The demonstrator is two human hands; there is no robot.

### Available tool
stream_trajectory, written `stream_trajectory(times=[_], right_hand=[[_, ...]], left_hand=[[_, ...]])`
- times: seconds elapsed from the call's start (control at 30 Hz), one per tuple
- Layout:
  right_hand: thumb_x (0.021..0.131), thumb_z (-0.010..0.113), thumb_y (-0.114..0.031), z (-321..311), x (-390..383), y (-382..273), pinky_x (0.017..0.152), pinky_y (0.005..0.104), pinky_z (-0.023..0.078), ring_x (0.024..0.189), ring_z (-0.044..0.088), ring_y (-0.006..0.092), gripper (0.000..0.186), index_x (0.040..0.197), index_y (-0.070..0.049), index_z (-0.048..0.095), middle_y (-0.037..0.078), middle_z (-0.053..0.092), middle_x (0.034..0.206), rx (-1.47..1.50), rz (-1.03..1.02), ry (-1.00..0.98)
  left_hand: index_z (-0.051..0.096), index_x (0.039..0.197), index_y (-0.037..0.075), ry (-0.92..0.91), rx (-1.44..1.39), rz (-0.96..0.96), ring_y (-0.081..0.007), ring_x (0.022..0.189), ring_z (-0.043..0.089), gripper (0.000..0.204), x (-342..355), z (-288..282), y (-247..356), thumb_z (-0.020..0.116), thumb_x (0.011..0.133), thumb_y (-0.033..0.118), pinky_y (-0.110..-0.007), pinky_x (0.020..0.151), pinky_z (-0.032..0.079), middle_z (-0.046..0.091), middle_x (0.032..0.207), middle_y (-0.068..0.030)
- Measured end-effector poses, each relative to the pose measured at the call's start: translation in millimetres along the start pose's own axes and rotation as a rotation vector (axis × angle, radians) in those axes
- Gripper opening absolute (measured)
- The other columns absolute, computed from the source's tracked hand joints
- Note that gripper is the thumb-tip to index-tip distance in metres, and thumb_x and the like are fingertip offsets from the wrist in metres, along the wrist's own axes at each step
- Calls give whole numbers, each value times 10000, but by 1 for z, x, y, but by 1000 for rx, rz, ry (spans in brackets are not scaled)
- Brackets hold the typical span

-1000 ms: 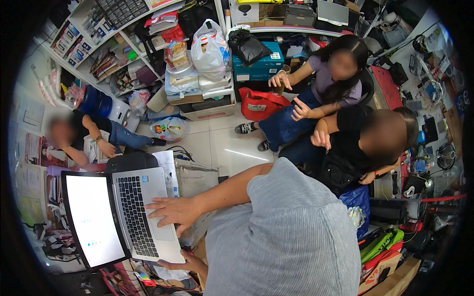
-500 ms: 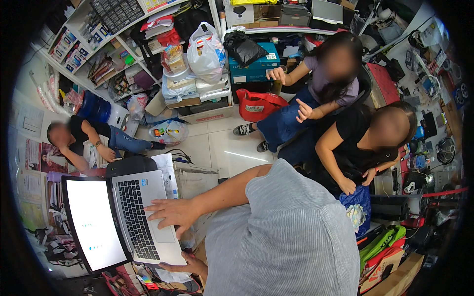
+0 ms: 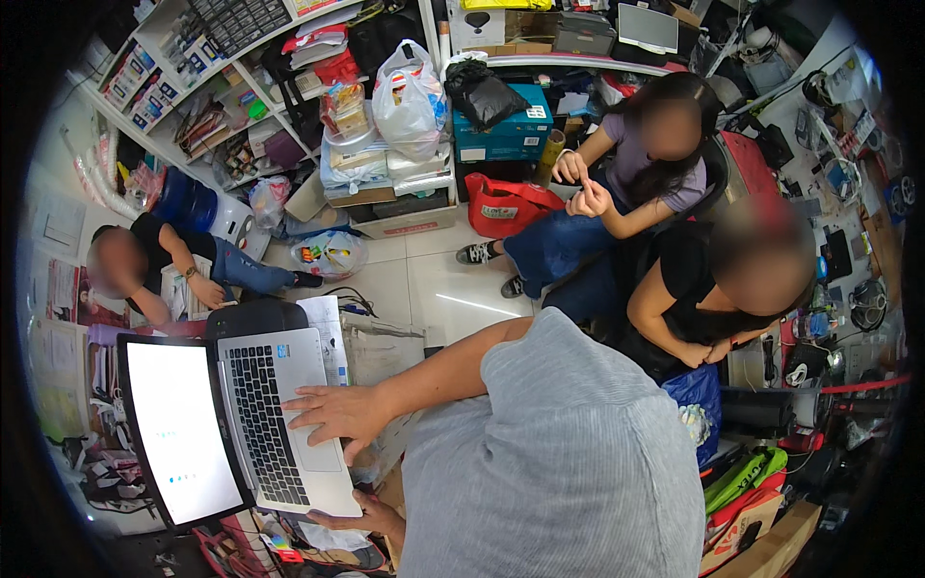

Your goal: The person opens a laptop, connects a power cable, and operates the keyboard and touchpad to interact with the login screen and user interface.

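Observation:
An open laptop (image 3: 318, 358), silver with black keys, lies at the left, its bright, mostly white screen (image 3: 183, 433) raised on the far left side. My right hand (image 3: 337, 412) rests palm down across the palm rest and the edge of the keys, fingers spread and thumb apart. At the laptop's lower corner, my left hand (image 3: 374, 520) grips the edge; its thumb shows by the corner and its fingers run along the edge, partly out of sight. My grey striped shirt (image 3: 549, 453) fills the lower middle and covers the left forearm.
Beside the laptop is a black device (image 3: 255, 316) with papers (image 3: 325, 337). Two people sit at the right, and another person sits at the far left. Plastic bags (image 3: 330, 255), a red bag (image 3: 508, 205) and a teal box (image 3: 506, 135) stand near the floor and shelves.
My hands stay on the laptop. The person in purple has brought both hands together, and the person in black has leaned forward with hands close together. The view has shifted slightly.

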State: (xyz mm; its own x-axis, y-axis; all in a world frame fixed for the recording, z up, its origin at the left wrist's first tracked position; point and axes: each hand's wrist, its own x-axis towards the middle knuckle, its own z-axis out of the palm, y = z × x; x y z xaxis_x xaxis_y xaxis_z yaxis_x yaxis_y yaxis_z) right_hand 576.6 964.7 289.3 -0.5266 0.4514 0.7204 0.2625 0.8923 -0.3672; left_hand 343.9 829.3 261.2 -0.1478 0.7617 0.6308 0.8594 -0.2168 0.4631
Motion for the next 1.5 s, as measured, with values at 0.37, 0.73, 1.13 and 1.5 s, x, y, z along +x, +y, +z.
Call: stream_trajectory(times=[0.37, 0.73, 1.13, 1.5], right_hand=[[704, 815, -463, -9, 3, -8, 1129, 611, 275, 1410, 337, 438, 616, 1162, -81, 663, 175, 479, 1439, 136, 41, -29], [702, 836, -482, -29, 15, -20, 1139, 622, 253, 1431, 325, 441, 575, 1140, -134, 703, 136, 512, 1454, -23, 140, -170], [731, 813, -499, -29, 20, -21, 1139, 621, 256, 1424, 331, 435, 618, 1198, -112, 689, 153, 501, 1450, -33, 148, -176], [741, 797, -524, -30, 20, -22, 1149, 614, 233, 1430, 314, 440, 661, 1246, -119, 666, 160, 481, 1466, -73, 142, -211]], left_hand=[[128, 1583, 25, 70, -297, -292, -393, 1453, 260, 1153, -17, 0, 4, 781, 779, 532, -523, 1153, 295, 175, 1609, -221], [190, 1562, -4, 17, 48, -249, -440, 1411, 280, 1265, -9, -4, 17, 732, 683, 727, -521, 1161, 249, 283, 1522, -264], [171, 1562, -15, 16, 28, -240, -443, 1397, 290, 1283, -3, -7, 18, 739, 680, 722, -526, 1151, 250, 287, 1497, -280], [192, 1549, -27, 20, 43, -240, -442, 1392, 298, 1261, -4, -6, 18, 721, 695, 735, -530, 1151, 248, 298, 1486, -283]])
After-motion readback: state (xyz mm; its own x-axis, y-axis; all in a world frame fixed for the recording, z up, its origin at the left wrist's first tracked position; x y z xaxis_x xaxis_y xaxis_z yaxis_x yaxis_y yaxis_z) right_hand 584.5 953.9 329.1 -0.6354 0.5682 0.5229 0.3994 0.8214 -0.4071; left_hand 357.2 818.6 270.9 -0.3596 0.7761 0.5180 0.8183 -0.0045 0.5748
